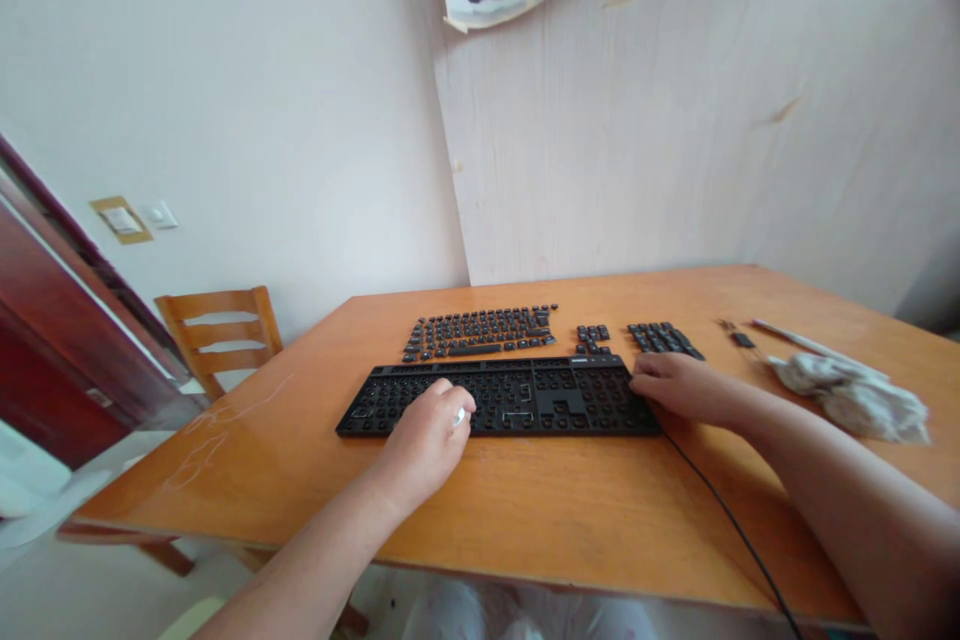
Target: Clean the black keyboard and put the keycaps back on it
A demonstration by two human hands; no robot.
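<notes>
A black keyboard frame (517, 397) with its keycaps taken off lies on the wooden table (570, 510). The removed black keycaps (480, 332) are laid out in rows just behind it, with two smaller groups (664, 337) to the right. My left hand (429, 435) rests curled on the frame's left half, a ring on one finger; what its fingertips hold, if anything, is hidden. My right hand (679, 385) lies with its fingers closed at the frame's right end. The keyboard's black cable (731, 525) runs toward the table's front edge.
A crumpled grey cloth (855, 395) and a thin white stick (799, 338) lie at the right of the table, with a small dark tool (742, 338) near them. A wooden chair (221, 330) stands at the left, beside a dark red door (52, 360). Walls close behind.
</notes>
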